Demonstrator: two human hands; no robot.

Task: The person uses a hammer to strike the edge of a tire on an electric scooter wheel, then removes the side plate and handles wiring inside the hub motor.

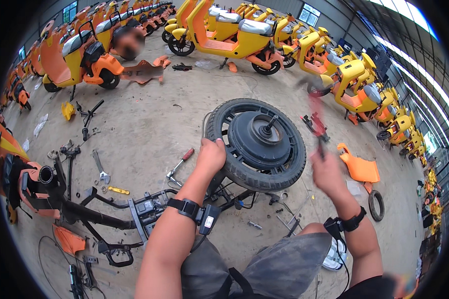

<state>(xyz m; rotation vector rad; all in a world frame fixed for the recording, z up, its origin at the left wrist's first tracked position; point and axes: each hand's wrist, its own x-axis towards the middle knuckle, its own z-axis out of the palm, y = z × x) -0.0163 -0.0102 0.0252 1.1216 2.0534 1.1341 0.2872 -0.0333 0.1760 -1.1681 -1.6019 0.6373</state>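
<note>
A scooter wheel [252,144] with a black tyre and a dark hub motor stands tilted before me, its threaded axle pointing up. My left hand [212,157] grips the tyre at its left edge, the fingers partly hidden behind the rubber. To the right of the wheel, my right hand [328,173] is closed around the dark lower end of a hammer [316,112]. The hammer's red shaft and grey head are smeared by motion, raised and apart from the wheel. Below the wheel, a stripped scooter frame [97,215] lies on the floor, partly covered by my left arm.
A red-handled ratchet [181,163], an adjustable wrench [101,168] and a yellow-handled tool [118,190] lie left of the wheel. On the right are an orange panel [360,168] and a loose tyre [376,205]. Rows of yellow-orange scooters [229,37] stand beyond.
</note>
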